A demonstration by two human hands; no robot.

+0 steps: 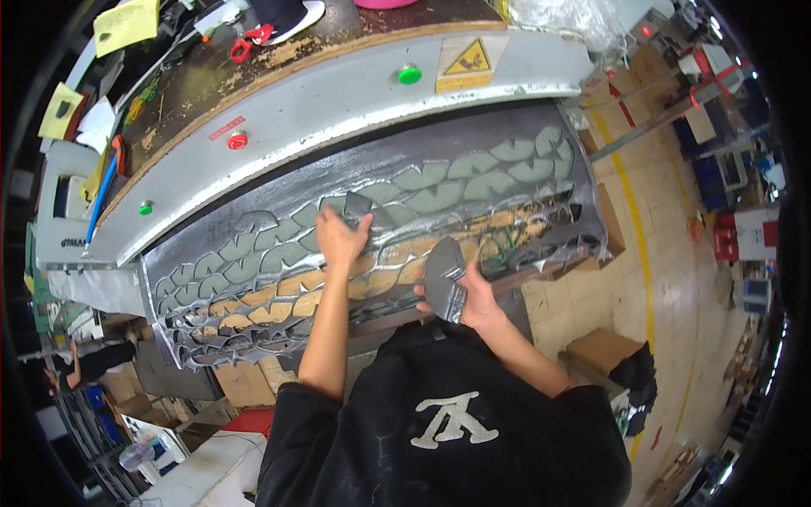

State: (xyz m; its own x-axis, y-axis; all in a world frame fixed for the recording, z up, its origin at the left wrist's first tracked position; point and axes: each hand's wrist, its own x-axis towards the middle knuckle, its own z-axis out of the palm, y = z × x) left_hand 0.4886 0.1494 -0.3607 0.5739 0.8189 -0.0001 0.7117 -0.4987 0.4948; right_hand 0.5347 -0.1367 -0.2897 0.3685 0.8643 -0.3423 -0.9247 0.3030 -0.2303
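A dark grey sheet (321, 165) with rows of curved cut-outs lies across the bed of a cutting press. Green-grey material shows through the upper cut-outs, and bare tan board through the lower ones. Over the middle rows, my left hand (340, 243) has its thumb and fingers closed around a dark cut piece (358, 203); the fingertips are partly hidden. Nearer to me, my right hand (476, 297) grips a small stack of dark grey curved cut pieces (443, 275), raised above the sheet's front edge. Its thumb lies along one side, with fingertips showing on the other.
The press's pale beam (321, 118) spans the far side, carrying a red button (236, 140), green buttons (409, 74) and a yellow warning sign (470, 61). Red-handled scissors (243, 47) lie on its brown top. A cardboard box (601, 348) stands on the tiled floor at right.
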